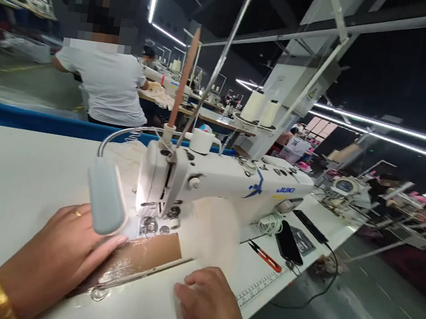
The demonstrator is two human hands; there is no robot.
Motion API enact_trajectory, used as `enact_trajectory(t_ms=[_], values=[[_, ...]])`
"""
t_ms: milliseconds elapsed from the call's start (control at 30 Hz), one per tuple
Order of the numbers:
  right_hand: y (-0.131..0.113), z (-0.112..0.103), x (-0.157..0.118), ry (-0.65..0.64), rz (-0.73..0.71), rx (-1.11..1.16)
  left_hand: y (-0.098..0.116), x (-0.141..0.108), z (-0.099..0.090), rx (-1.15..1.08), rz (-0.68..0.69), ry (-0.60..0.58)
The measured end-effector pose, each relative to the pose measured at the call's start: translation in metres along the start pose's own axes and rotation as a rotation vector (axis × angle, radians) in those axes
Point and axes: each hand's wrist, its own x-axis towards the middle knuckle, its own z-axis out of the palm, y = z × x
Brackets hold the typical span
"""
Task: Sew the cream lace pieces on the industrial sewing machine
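Note:
A white sewing machine (209, 185) stands before me, its needle area lit by a small grey lamp (106, 198) on a bent neck. My left hand (65, 239) lies flat beside the presser foot, thumb stretched over a brown panel (153, 253) covered with shiny clear film; the lamp hides some fingertips. Pale cream fabric (215, 228), blurred, lies under the machine's arm, and more cream cloth (129, 156) shows behind the lamp. Near the panel's front edge, my right hand (213, 303) rests with loosely bent fingers and nothing visible in them.
Right of the machine lie orange-handled thread snips (265, 256), a black phone (290, 243), a coiled white cable (270, 223) and a dark bar-shaped device (310, 226) with a cord. A ruler strip (259, 288) marks the table. A person in a white shirt (103, 82) sits ahead.

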Motion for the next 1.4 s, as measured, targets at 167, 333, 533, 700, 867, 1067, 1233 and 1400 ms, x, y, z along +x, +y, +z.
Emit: enact_trajectory(t_ms=[167,333,533,700,867,1067,1233,1400], values=[[0.017,-0.032,-0.004,-0.016,0.136,-0.139,-0.001,-0.013,0.015,-0.021,0.0,0.04],[0.017,-0.03,-0.003,0.08,0.197,-0.041,0.005,-0.015,0.016,-0.093,0.038,0.028],[0.025,-0.031,0.011,0.06,0.251,-0.079,0.014,-0.013,0.016,-0.152,0.047,0.014],[0.023,-0.029,0.032,0.155,0.201,-0.046,0.018,-0.015,0.014,-0.177,0.05,0.03],[-0.014,-0.01,0.034,0.063,-0.01,0.19,0.035,-0.011,0.003,-0.223,0.031,-0.026],[-0.052,0.025,0.01,-0.088,-0.21,0.211,0.06,-0.003,-0.012,-0.347,-0.097,-0.194],[-0.046,0.022,0.011,-0.101,-0.301,0.259,0.065,-0.003,-0.015,-0.394,-0.187,-0.348],[-0.041,0.009,0.017,-0.121,-0.243,0.403,0.064,0.006,-0.023,-0.494,-0.319,-0.502]])
